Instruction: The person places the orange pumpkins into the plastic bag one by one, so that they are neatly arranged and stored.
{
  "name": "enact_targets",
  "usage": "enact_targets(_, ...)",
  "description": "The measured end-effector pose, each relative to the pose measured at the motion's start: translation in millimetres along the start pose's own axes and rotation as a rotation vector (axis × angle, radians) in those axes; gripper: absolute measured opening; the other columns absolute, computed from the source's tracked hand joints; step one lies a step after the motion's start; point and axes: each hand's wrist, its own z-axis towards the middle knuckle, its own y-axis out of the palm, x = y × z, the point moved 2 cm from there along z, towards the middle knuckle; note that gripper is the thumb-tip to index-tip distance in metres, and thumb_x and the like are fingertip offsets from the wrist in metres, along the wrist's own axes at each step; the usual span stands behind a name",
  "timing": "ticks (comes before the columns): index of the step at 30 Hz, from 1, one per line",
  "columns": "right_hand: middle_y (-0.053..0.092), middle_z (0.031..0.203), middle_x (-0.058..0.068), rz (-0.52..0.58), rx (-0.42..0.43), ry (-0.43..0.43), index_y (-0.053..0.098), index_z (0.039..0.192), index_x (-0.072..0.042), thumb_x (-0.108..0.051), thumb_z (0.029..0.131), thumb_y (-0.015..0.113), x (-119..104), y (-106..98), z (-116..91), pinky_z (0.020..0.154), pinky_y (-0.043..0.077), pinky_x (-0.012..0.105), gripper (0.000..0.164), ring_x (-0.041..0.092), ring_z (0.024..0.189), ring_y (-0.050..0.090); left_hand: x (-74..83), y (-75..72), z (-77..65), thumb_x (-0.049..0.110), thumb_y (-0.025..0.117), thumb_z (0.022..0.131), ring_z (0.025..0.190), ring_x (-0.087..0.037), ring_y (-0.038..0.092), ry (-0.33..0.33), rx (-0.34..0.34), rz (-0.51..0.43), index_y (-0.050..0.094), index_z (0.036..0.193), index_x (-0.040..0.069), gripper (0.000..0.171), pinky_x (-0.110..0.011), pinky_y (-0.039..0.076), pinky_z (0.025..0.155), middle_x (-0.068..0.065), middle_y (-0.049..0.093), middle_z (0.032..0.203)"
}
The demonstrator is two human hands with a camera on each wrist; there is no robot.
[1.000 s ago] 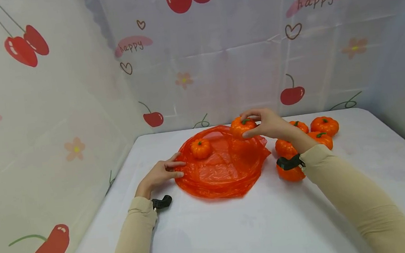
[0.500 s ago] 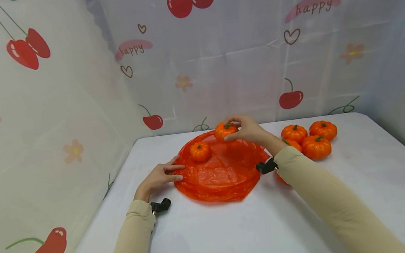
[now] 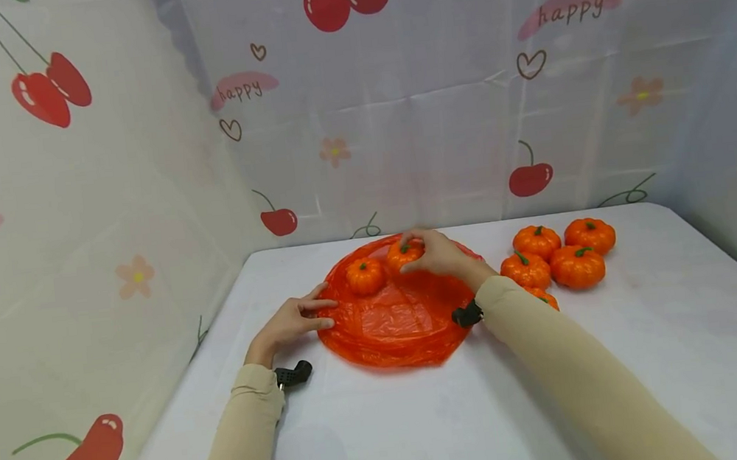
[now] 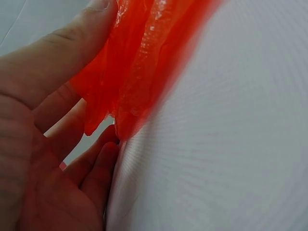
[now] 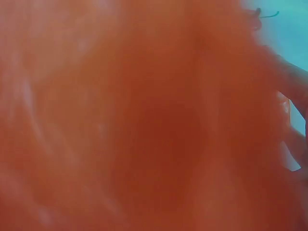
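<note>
My right hand (image 3: 441, 256) grips a small orange pumpkin (image 3: 401, 256) with a green stem, low inside the open red plastic bag (image 3: 397, 320). Another small pumpkin (image 3: 365, 276) sits in the bag just left of it. At the bag's left rim, my left hand (image 3: 287, 325) holds the edge. In the left wrist view, the thumb (image 4: 72, 50) lies on the near side of the red plastic (image 4: 139, 62), with the fingers behind it. Blurred red plastic (image 5: 144, 120) fills most of the right wrist view and hides much of that hand.
Several more orange pumpkins (image 3: 577, 267) stand together right of the bag, one partly hidden by the right sleeve (image 3: 553, 345). All rest on a white table (image 3: 374, 429). A cherry-printed curtain (image 3: 388, 154) rises behind the table and along its left side.
My right hand has moved left and down with the pumpkin, from above the bag's right edge to inside it beside the other pumpkin. The left hand has stayed at the rim.
</note>
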Motion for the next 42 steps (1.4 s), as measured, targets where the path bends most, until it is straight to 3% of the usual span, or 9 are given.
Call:
enact_targets(5, 0.055, 0.143, 0.008, -0.03, 0.007, 0.003, 0.064, 0.118, -0.017, -0.021, 0.085, 0.086, 0.3, 7.4, 2.1, 0.117, 0.043, 0.051, 0.039, 0.032, 0.128, 0.051, 1.0, 0.4, -1.0, 0.033, 0.083, 0.088, 0.16, -0.029, 0.02, -0.01, 0.006, 0.002, 0.073, 0.131, 0.02, 0.046, -0.054, 0.02, 0.129, 0.005, 0.032, 0.169)
enact_targets(15, 0.058, 0.14, 0.009, -0.057, 0.052, 0.038, 0.064, 0.121, -0.017, -0.024, 0.086, 0.086, 8.9, 12.1, 3.0, 0.114, 0.045, 0.051, 0.042, 0.032, 0.123, 0.052, 3.7, 2.9, -2.2, 0.031, 0.082, 0.089, 0.16, -0.031, 0.02, -0.014, -0.004, -0.034, 0.074, 0.13, 0.019, 0.044, -0.055, 0.021, 0.129, 0.005, 0.033, 0.169)
enact_targets(26, 0.057, 0.142, 0.01, -0.055, 0.032, 0.016, 0.063, 0.124, -0.015, -0.019, 0.088, 0.084, 9.5, 17.4, 4.0, 0.116, 0.045, 0.051, 0.042, 0.033, 0.128, 0.052, 0.7, 5.7, -3.2, 0.032, 0.082, 0.089, 0.16, -0.033, 0.021, -0.026, 0.001, -0.022, 0.073, 0.131, 0.02, 0.044, -0.059, 0.02, 0.128, 0.004, 0.033, 0.169)
enact_targets(33, 0.052, 0.15, 0.012, -0.056, 0.022, 0.035, 0.063, 0.131, -0.017, -0.021, 0.09, 0.081, 2.6, 5.2, -1.1, 0.119, 0.039, 0.057, 0.045, 0.036, 0.139, 0.047, 1.9, 4.4, -3.7, 0.03, 0.082, 0.089, 0.16, -0.031, 0.02, -0.028, 0.0, -0.038, 0.074, 0.13, 0.02, 0.043, -0.058, 0.019, 0.128, 0.004, 0.033, 0.169)
enact_targets(42, 0.051, 0.154, 0.012, -0.042, -0.01, -0.006, 0.062, 0.132, -0.013, -0.026, 0.092, 0.079, -13.8, -24.8, -20.1, 0.118, 0.037, 0.063, 0.045, 0.042, 0.147, 0.042, 0.4, 0.6, -1.6, 0.03, 0.081, 0.09, 0.161, -0.031, 0.018, -0.026, -0.002, -0.035, 0.073, 0.132, 0.018, 0.045, -0.057, 0.018, 0.129, 0.004, 0.032, 0.169)
